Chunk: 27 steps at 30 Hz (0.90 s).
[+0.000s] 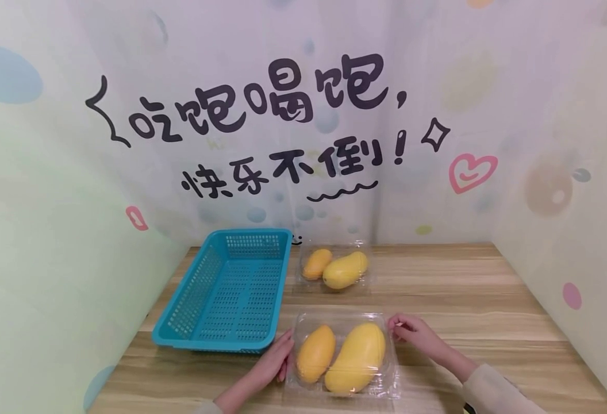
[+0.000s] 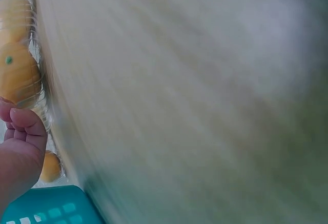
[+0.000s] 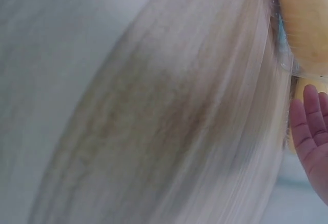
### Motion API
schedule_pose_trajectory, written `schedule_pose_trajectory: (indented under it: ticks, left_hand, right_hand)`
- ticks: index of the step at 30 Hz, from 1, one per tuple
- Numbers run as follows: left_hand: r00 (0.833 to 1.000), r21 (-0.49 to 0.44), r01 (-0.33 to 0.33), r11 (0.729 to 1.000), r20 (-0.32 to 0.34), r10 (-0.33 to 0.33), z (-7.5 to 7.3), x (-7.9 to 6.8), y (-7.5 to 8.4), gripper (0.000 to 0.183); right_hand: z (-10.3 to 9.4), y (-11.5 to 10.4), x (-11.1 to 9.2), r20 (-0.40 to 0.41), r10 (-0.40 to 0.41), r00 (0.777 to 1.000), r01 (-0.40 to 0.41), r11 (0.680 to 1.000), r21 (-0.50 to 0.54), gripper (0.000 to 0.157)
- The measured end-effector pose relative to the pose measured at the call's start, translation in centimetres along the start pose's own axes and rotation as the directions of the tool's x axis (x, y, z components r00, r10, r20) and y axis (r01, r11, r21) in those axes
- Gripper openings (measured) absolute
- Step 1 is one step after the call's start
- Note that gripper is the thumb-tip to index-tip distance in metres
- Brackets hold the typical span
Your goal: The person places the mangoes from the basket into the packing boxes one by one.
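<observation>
A clear plastic box [image 1: 341, 318] stands near the front of the table with two mangoes inside. One is a smaller orange mango [image 1: 316, 353], the other a larger yellow mango [image 1: 357, 357]. My left hand [image 1: 273, 361] lies along the box's left side, fingertips right at its wall. In the left wrist view, that hand [image 2: 23, 139] has loosely bent fingers beside the box. At the far right corner is my right hand [image 1: 412, 332], fingertips close to the box edge. The right wrist view shows this hand [image 3: 313, 131] with fairly straight fingers.
A blue plastic basket [image 1: 244, 293] with slotted walls stands to the left, close to my left hand. Behind the front box is another clear box [image 1: 362, 284] holding two mangoes. The wooden table [image 1: 438, 276] meets printed cloth walls [image 1: 427, 190] at the back and sides.
</observation>
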<state>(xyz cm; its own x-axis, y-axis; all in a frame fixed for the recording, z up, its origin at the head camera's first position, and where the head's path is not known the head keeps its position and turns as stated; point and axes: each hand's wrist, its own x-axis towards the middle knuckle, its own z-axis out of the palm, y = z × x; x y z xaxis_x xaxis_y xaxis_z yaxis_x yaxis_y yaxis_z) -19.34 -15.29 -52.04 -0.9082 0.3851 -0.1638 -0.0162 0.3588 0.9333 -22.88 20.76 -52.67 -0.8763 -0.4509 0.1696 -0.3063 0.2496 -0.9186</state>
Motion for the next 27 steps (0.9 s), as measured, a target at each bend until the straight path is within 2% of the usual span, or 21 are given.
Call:
schedule_pose_trajectory:
  ticks: [4,7,11,13,16,18,20,24,27]
  left_hand:
    - [0.999,-0.03,0.039,0.999,-0.006,-0.04,-0.1,-0.3,0.2,0.059]
    - [0.998,-0.064,0.062,0.996,0.024,-0.061,-0.4,-0.7,0.3,0.064]
    - [0.984,-0.098,0.104,0.99,0.153,-0.088,-1.0,-1.5,0.3,0.073]
    - [0.967,-0.115,0.118,0.986,0.237,-0.088,-1.4,-1.8,0.3,0.078]
    - [0.931,-0.151,0.12,0.981,0.36,-0.058,-1.8,-2.1,0.2,0.083]
    - [0.912,-0.176,0.115,0.978,0.409,-0.033,-1.9,-2.1,0.2,0.087]
    - [0.898,-0.196,0.118,0.974,0.44,-0.02,-2.0,-2.1,0.2,0.088]
    - [0.897,-0.222,0.107,0.969,0.442,0.002,-2.0,-2.0,0.2,0.089]
    - [0.904,-0.227,0.093,0.97,0.428,0.014,-1.9,-1.9,0.1,0.089]
  right_hand:
    - [0.1,-0.5,-0.5,0.012,-0.061,0.998,0.062,0.996,-0.071,0.006]
    - [0.1,-0.9,-1.1,0.05,-0.088,0.995,0.093,0.989,-0.118,0.005]
    - [0.1,-1.4,-1.8,0.159,-0.119,0.98,0.134,0.987,-0.089,0.006]
    - [0.1,-1.5,-2.1,0.217,-0.142,0.966,0.156,0.986,-0.05,0.006]
    - [0.2,-1.7,-2.5,0.286,-0.161,0.945,0.171,0.985,-0.011,0.007]
    - [0.3,-1.8,-2.8,0.327,-0.13,0.936,0.134,0.991,0.012,0.008]
    - [0.3,-1.8,-3.0,0.368,-0.066,0.928,0.063,0.998,0.02,0.011]
    - [0.3,-1.9,-3.3,0.443,0.085,0.893,-0.129,0.989,0.069,0.021]
    - [0.4,-1.9,-3.4,0.454,0.12,0.883,-0.183,0.978,0.097,0.024]
